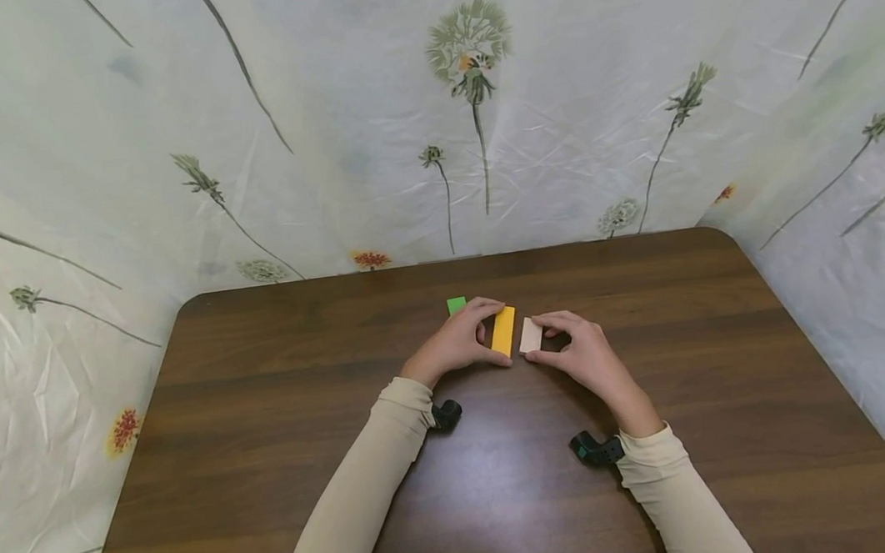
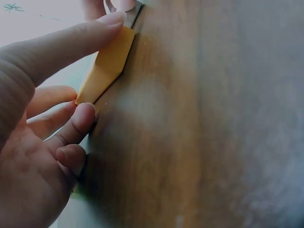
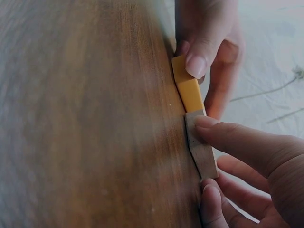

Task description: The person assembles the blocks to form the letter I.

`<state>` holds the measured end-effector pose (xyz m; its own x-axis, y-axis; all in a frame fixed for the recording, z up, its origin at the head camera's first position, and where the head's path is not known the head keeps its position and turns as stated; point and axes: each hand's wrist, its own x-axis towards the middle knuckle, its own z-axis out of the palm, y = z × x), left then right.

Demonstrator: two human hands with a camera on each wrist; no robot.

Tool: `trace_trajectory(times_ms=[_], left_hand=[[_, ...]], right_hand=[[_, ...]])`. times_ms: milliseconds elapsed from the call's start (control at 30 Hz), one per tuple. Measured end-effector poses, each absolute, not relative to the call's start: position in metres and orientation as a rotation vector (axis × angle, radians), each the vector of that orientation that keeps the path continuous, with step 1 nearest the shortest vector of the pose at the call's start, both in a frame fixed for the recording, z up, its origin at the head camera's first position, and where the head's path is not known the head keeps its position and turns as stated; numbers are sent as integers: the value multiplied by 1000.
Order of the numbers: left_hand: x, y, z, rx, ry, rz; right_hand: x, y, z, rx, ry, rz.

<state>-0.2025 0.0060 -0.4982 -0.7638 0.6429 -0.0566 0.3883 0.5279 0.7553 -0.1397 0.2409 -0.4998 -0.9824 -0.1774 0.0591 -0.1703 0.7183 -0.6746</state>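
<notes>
Between the thumb and fingers of my left hand (image 1: 461, 336) I hold a yellow block (image 1: 503, 332) by its two ends, low over or on the table. My right hand (image 1: 585, 352) pinches a shorter, pale wooden block (image 1: 531, 336) by its ends in the same way. In the head view a narrow gap separates the two blocks, which lie side by side. The right wrist view has the yellow block (image 3: 191, 90) just beyond the pale block (image 3: 202, 147). Behind the left hand, a green block (image 1: 456, 305) shows only partly; the hand hides the rest.
The brown wooden table (image 1: 307, 417) has rounded far corners. A flower-printed sheet (image 1: 330, 132) hangs behind it and at both sides. Dark wrist cameras stick out from both cuffs, the left camera (image 1: 446, 415) and the right camera (image 1: 596, 450) standing over the tabletop.
</notes>
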Motion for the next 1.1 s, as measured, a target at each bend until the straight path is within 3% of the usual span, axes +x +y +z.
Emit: trace_trajectory(times_ms=[1100], left_hand=[[-167,-10,-497,728,2622,1132]], right_hand=[[-140,241,-503,-289,2910,-1159]])
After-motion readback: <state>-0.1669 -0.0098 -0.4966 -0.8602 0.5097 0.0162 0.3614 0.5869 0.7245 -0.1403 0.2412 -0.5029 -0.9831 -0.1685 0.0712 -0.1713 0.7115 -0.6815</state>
